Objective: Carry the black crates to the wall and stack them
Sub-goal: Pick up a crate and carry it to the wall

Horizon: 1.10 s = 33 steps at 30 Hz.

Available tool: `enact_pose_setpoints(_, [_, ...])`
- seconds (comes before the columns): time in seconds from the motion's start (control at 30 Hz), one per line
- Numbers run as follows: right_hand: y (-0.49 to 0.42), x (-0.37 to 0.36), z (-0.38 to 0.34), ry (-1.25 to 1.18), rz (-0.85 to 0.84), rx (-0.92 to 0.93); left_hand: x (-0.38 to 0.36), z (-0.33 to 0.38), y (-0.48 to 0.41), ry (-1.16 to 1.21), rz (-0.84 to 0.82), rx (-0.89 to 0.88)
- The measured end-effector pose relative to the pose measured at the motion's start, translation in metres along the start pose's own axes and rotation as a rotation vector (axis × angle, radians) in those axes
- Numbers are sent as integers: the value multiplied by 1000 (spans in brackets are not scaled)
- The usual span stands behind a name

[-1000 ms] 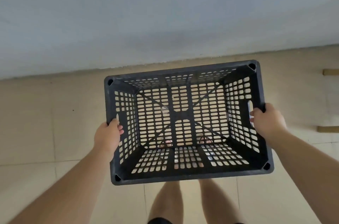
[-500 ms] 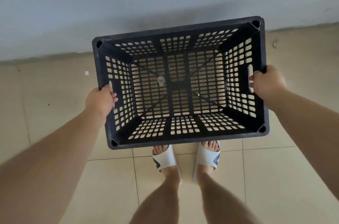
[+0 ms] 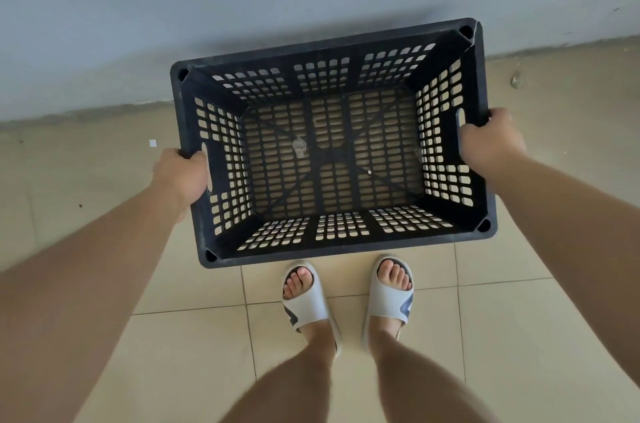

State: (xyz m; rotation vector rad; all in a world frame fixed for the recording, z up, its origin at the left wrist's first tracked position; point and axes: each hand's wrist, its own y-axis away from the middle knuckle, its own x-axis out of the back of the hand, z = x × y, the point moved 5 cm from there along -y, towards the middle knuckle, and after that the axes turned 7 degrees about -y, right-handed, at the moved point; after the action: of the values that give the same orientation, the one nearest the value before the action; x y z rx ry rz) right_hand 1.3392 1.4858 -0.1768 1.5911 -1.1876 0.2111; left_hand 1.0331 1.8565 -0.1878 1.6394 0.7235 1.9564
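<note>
Left hand and right hand grip the short rims of the black crate, whose far long edge sits close to the foot of the wall. Tiled floor lies free left and right; sandals stand close by its near edge. A pale scrap on its bottom is unreadable.

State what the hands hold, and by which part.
One black crate: left hand grips its left rim at the handle slot, right hand its right rim likewise.
</note>
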Motion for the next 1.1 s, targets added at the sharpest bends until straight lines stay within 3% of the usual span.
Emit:
enact_pose_setpoints(0.1, [38,17,-16,95,85,116,29,25,43,-182,203,-177])
enact_pose_setpoints(0.33, [158,69,-65,-61,-50,222,70,93,185,-209,82,-456])
enact_pose_setpoints(0.5, [247,135,-87,39,-99,278,109,118,301,-378,67,-583])
enact_pose_setpoints(0.73, [359,244,-76,172,-93,144,164,128,451,-647,79,-794])
enact_pose_setpoints(0.9, [430,308,-64,127,20,122,191,136,528,-712,61,-920])
enact_pose_setpoints(1.1, [509,349,-35,30,168,16,215,147,598,-890,68,-1222])
